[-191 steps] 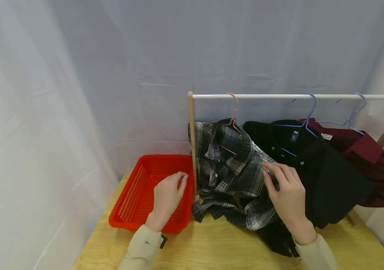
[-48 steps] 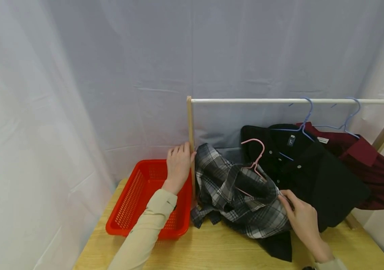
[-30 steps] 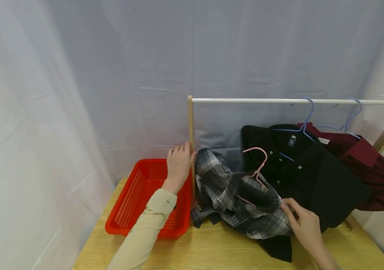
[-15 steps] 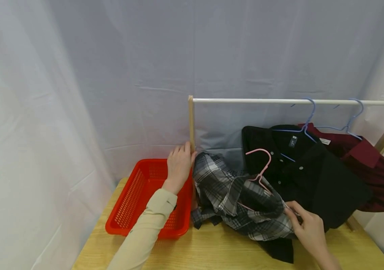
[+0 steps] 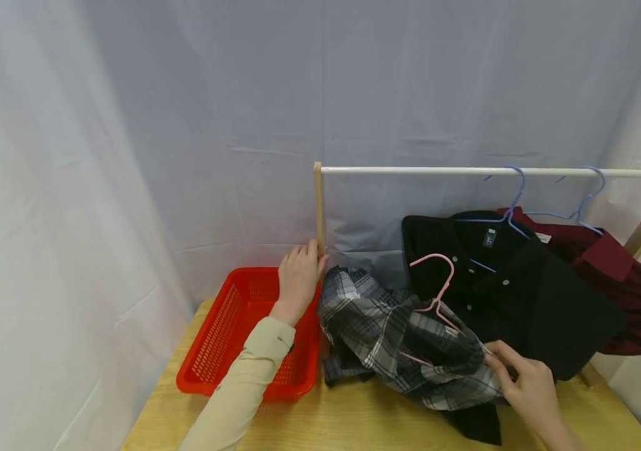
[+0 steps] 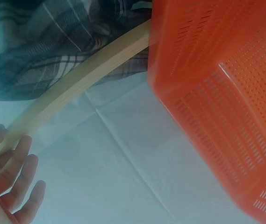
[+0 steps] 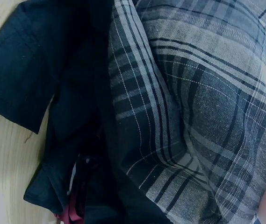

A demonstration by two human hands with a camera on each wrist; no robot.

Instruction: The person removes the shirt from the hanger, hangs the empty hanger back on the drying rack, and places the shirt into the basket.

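Left hand (image 5: 297, 279): rests against the wooden post (image 5: 319, 207) of the rack, fingers straight and relaxed, gripping nothing.
Right hand (image 5: 526, 383): pinches the edge of the plaid shirt (image 5: 393, 329).
Plaid shirt: heaped on the tabletop (image 5: 354, 419) between the hands, the pink hanger (image 5: 436, 287) poking out of it.
Red basket (image 5: 235, 329): just below the left hand.
Black shirt (image 5: 523, 288): hangs on a blue hanger beyond the right hand.
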